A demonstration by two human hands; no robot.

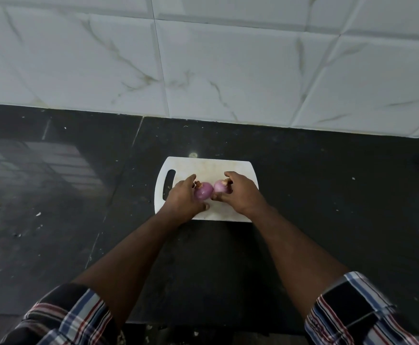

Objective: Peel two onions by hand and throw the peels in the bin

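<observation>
left hand (182, 197) grips onion (203, 191) | right hand (238, 191) – likely second onion (220, 186) | cutting board (238, 168)

A dark, glossy stone tabletop (327, 195) runs the full width of the view, its far edge meeting a wall of pale veined tiles. A seam crosses it from the far edge toward the near edge, left of centre. Pale specks and crumbs lie scattered over it, thickest toward the left side. A white cutting board (203, 168) lies flat near the middle, closer to the far edge than the near one, its slotted handle pointing left. A small pale round spot sits just beyond the board's far edge.
</observation>
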